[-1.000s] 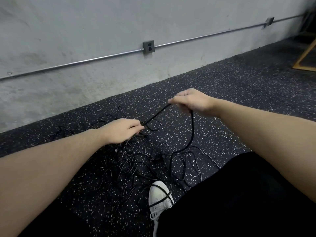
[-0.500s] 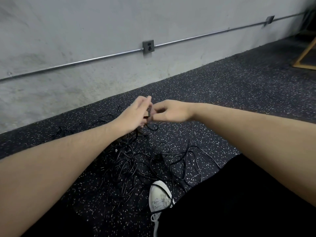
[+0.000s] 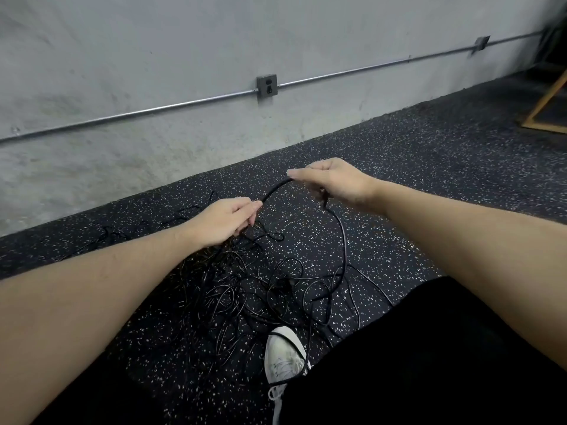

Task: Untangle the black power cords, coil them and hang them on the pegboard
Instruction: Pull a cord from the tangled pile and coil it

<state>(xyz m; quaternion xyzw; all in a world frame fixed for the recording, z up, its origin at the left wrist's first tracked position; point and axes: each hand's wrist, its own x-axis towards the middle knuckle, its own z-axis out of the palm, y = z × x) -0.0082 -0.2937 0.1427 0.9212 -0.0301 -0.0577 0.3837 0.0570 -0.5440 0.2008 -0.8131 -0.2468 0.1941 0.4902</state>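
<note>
Barely begun: the left hand (image 3: 225,220) and right hand (image 3: 333,182) each pinch one black power cord (image 3: 274,189) stretched between them, while the tangled cords (image 3: 245,289) beneath remain unsorted, nothing coiled.

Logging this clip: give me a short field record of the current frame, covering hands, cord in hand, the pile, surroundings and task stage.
left hand: left hand pinches a black cord at its fingertips
right hand: right hand grips the same cord
held cord: held cord arcs between the hands, then drops from the right hand to the floor
pile: tangled cords on the speckled floor
shoe: white shoe, a cord loop lying across it
wall: outlet box on a conduit
pegboard: not in view
stage: untangling; nothing coiled yet
</note>
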